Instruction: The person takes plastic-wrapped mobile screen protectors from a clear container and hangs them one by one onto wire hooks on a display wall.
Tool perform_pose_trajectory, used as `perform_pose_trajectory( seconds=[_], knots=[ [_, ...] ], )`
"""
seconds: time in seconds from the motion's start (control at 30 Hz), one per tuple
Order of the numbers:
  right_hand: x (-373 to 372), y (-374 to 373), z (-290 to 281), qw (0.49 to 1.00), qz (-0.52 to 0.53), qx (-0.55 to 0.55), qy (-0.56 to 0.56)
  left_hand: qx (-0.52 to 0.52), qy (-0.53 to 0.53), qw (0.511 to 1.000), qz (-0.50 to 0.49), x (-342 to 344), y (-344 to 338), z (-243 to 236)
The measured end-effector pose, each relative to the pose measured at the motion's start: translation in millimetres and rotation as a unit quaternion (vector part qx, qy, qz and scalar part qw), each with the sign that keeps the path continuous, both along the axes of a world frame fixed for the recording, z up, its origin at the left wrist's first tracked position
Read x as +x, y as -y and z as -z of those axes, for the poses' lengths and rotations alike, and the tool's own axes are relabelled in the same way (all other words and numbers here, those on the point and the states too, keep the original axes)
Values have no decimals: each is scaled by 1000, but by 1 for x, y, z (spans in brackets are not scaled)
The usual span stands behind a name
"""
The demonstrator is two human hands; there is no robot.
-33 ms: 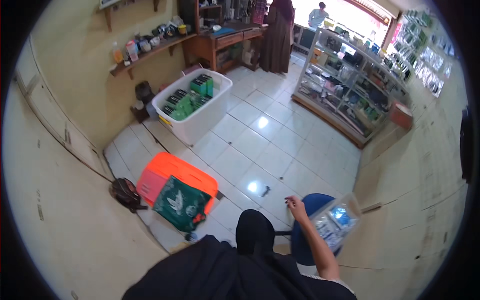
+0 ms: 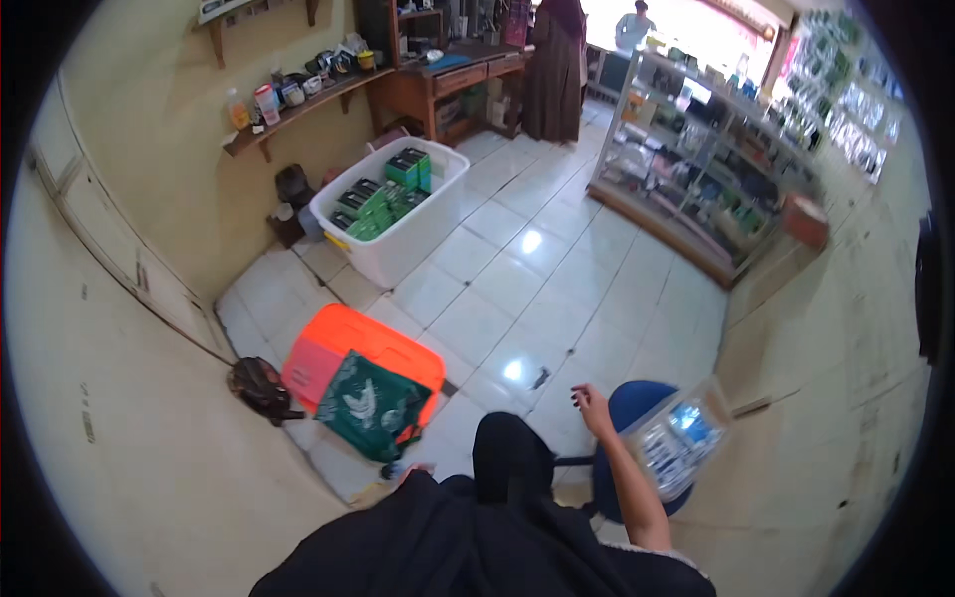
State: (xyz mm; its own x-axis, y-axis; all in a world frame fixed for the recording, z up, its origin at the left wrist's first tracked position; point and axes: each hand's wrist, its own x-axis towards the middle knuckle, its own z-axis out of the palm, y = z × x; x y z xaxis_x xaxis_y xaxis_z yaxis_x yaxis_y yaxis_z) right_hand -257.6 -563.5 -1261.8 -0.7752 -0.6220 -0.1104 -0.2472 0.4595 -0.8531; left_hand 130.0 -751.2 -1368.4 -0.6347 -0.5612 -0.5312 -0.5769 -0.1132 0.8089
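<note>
My right hand point(image 2: 593, 408) hangs in the air beside the blue stool seat point(image 2: 637, 400), holding nothing, its fingers loosely bent and apart. A clear plastic box point(image 2: 708, 408) with silvery and blue packets lies on the seat, right of my forearm. Of my left hand point(image 2: 424, 467) only a small patch shows past my dark clothing; its fingers are hidden. Near it is a small bluish thing point(image 2: 392, 470) that I cannot make out. Ahead of it, a dark green bag point(image 2: 373, 408) lies on an orange lid point(image 2: 398, 348) on the floor.
A white tub point(image 2: 398, 244) of green and black boxes stands ahead left. A glass display case point(image 2: 686, 164) is at the right. A dark brown bag point(image 2: 261, 388) lies by the left wall. One person point(image 2: 554, 80) stands beside the wooden desk point(image 2: 468, 75); another point(image 2: 634, 30) is farther back.
The whole view has shifted slightly, so things sit a little farther right. A patch of my left hand now shows beside my clothing. My right hand stays by the stool.
</note>
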Motion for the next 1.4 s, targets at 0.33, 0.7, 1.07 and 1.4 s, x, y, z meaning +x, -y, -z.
perform_pose_trajectory(
  seconds=[0.33, 0.7, 1.07, 1.4],
  knots=[
    [197, -143, 111, 955, 116, 231, 149, -64, -79, 981, 165, -145, 93, -12],
    [245, -135, 127, 892, 330, 186, 247, -18, -180, 916, 357, -277, 55, -50],
    [195, -72, 79, 829, 552, -32, 83, -240, 84, 733, 631, -297, 198, 59],
    [385, 68, 179, 576, 749, 77, 318, -301, -79, 322, 894, -445, -19, 33]
  ],
)
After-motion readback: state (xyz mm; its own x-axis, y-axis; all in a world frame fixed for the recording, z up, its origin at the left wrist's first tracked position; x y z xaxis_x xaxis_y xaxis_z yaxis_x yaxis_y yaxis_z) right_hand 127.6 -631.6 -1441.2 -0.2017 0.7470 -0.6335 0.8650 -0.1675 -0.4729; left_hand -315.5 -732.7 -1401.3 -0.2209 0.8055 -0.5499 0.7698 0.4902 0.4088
